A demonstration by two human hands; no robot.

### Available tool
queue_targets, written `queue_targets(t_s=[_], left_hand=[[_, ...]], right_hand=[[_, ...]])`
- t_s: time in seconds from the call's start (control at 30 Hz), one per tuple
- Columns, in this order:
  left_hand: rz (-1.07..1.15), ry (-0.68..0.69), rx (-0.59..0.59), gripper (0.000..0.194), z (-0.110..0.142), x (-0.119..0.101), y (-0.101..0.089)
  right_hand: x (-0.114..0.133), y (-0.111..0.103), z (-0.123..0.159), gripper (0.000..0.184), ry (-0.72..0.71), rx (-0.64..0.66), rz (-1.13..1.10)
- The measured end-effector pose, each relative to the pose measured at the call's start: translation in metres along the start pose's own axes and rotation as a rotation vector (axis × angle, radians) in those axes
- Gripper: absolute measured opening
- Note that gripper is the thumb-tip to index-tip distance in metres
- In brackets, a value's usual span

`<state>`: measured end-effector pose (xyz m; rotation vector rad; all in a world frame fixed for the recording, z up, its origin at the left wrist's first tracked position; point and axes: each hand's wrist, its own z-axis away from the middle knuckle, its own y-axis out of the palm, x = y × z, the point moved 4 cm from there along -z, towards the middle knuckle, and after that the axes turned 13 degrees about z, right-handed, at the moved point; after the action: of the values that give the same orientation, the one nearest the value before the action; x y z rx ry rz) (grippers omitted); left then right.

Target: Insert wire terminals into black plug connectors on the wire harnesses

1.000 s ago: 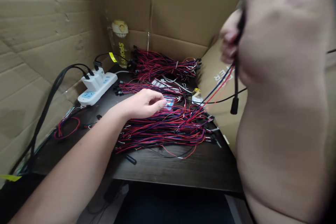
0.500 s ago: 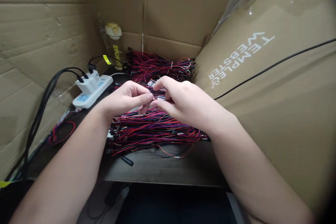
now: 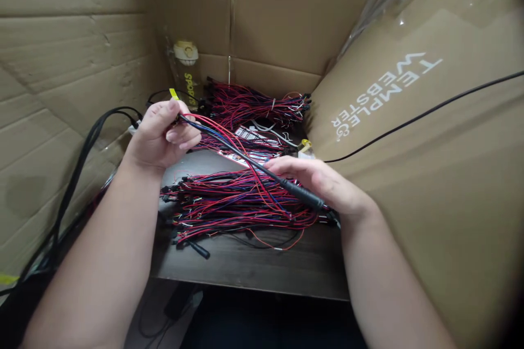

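My left hand [image 3: 161,133] is raised at the left, its fingers pinched round the loose red, blue and black ends of a cable [image 3: 241,154]. The cable slants down to the right to its black plug end [image 3: 303,194], which lies against my right hand [image 3: 323,182]. That hand rests on the near pile of red and black wires [image 3: 237,204], fingers curled over the plug end. A second bundle of the same wires [image 3: 254,103] lies farther back on the dark table [image 3: 262,264].
Cardboard walls enclose the table on the left and back. A large cardboard box with white lettering [image 3: 409,120] under clear film fills the right, a black cord [image 3: 429,112] across it. A clear bottle [image 3: 186,73] stands at the back; thick black cables [image 3: 77,163] hang at the left.
My hands were pinched together over the near pile; now they have drawn apart, the left up and to the left, the right down to the right, with one cable stretched between them.
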<state>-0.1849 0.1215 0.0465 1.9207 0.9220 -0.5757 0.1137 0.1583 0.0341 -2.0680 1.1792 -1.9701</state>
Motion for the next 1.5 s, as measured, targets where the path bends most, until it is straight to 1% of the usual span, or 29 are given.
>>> queue_targets(t_s=[0.07, 0.13, 0.2, 0.27, 0.33, 0.37, 0.43, 0.47, 0.53, 0.6, 0.67, 0.7, 0.73, 0.77, 0.8, 0.83, 0.87, 0.9, 0.93, 0.97, 1.0, 1.03, 1.1, 1.2, 1.27, 1.33, 1.4, 1.5], left_hand=[[-0.006, 0.031, -0.052, 0.031, -0.003, 0.002, -0.004], [0.005, 0.052, -0.093, 0.028, -0.005, 0.003, -0.007], [0.013, 0.064, -0.122, 0.026, -0.007, 0.004, -0.010], [0.003, 0.070, -0.155, 0.027, -0.010, 0.003, -0.014], [-0.031, 0.086, -0.210, 0.034, -0.012, 0.000, -0.022], [-0.082, 0.094, -0.256, 0.039, -0.012, -0.001, -0.027], [-0.245, 0.112, -0.378, 0.048, -0.013, -0.004, -0.040], [-0.337, 0.124, -0.440, 0.049, -0.013, -0.006, -0.046], [-0.498, 0.158, -0.542, 0.043, -0.011, -0.010, -0.058], [-0.588, 0.191, -0.588, 0.033, -0.007, -0.011, -0.064], [-0.764, 0.206, -0.654, 0.022, -0.001, -0.012, -0.062], [-0.890, 0.211, -0.689, 0.017, 0.002, -0.013, -0.056], [-1.135, 0.211, -0.763, 0.013, 0.006, -0.014, -0.048], [-1.375, 0.223, -0.794, 0.016, 0.008, -0.013, -0.035], [-1.532, 0.226, -0.736, 0.022, 0.009, -0.009, -0.020], [-1.594, 0.288, -0.682, 0.027, 0.010, -0.005, -0.003], [-1.603, 0.341, -0.562, 0.034, 0.010, 0.002, 0.014], [-1.580, 0.415, -0.442, 0.034, 0.011, 0.008, 0.031], [-1.548, 0.389, -0.226, 0.033, 0.010, 0.020, 0.046], [-1.488, 0.381, -0.048, 0.029, 0.011, 0.030, 0.059], [-1.442, 0.302, 0.107, 0.026, 0.012, 0.041, 0.068], [-1.395, 0.211, 0.224, 0.025, 0.014, 0.050, 0.074], [-1.282, 0.036, 0.369, 0.023, 0.016, 0.064, 0.077], [-1.128, -0.159, 0.474, 0.022, 0.017, 0.073, 0.072], [-1.076, -0.261, 0.506, 0.024, 0.017, 0.076, 0.068], [-1.044, -0.327, 0.518, 0.030, 0.016, 0.077, 0.066], [-0.998, -0.335, 0.498, 0.031, 0.014, 0.076, 0.065], [-0.919, -0.277, 0.395, 0.025, 0.011, 0.069, 0.060]], right_hand=[[-0.015, 0.013, 0.002, 0.061, 0.069, 0.145, -0.082], [-0.020, 0.026, 0.002, 0.061, 0.152, 0.266, -0.132], [-0.021, 0.037, 0.000, 0.055, 0.212, 0.319, -0.161], [-0.021, 0.042, -0.005, 0.042, 0.259, 0.282, -0.159], [-0.022, 0.037, -0.007, 0.034, 0.285, 0.174, -0.128], [-0.022, 0.032, -0.007, 0.032, 0.292, 0.113, -0.108], [-0.023, 0.020, -0.003, 0.032, 0.312, 0.010, -0.083], [-0.024, 0.014, 0.000, 0.033, 0.335, -0.026, -0.076], [-0.026, 0.004, 0.007, 0.036, 0.395, -0.063, -0.055], [-0.025, -0.001, 0.013, 0.039, 0.426, -0.078, -0.031], [-0.021, -0.002, 0.016, 0.041, 0.411, -0.082, -0.018], [-0.019, -0.001, 0.017, 0.042, 0.392, -0.079, -0.020], [-0.016, 0.000, 0.016, 0.042, 0.375, -0.066, -0.024], [-0.014, 0.003, 0.015, 0.042, 0.361, -0.045, -0.025], [-0.012, 0.006, 0.014, 0.042, 0.352, -0.016, -0.024], [-0.010, 0.010, 0.012, 0.043, 0.348, 0.017, -0.025], [-0.008, 0.014, 0.010, 0.044, 0.352, 0.040, -0.032], [-0.007, 0.018, 0.007, 0.047, 0.360, 0.043, -0.043], [-0.007, 0.022, 0.005, 0.053, 0.366, 0.025, -0.056], [-0.006, 0.025, 0.002, 0.060, 0.366, -0.006, -0.071], [-0.006, 0.028, -0.001, 0.067, 0.356, -0.038, -0.084], [-0.006, 0.032, -0.004, 0.070, 0.339, -0.062, -0.093], [-0.005, 0.038, -0.008, 0.065, 0.296, -0.085, -0.076], [-0.005, 0.041, -0.011, 0.046, 0.233, -0.163, 0.078], [-0.004, 0.041, -0.012, 0.037, 0.193, -0.227, 0.226], [-0.003, 0.040, -0.012, 0.033, 0.185, -0.256, 0.358], [-0.003, 0.039, -0.012, 0.033, 0.207, -0.260, 0.456], [-0.002, 0.035, -0.012, 0.025, 0.206, -0.284, 0.492]])
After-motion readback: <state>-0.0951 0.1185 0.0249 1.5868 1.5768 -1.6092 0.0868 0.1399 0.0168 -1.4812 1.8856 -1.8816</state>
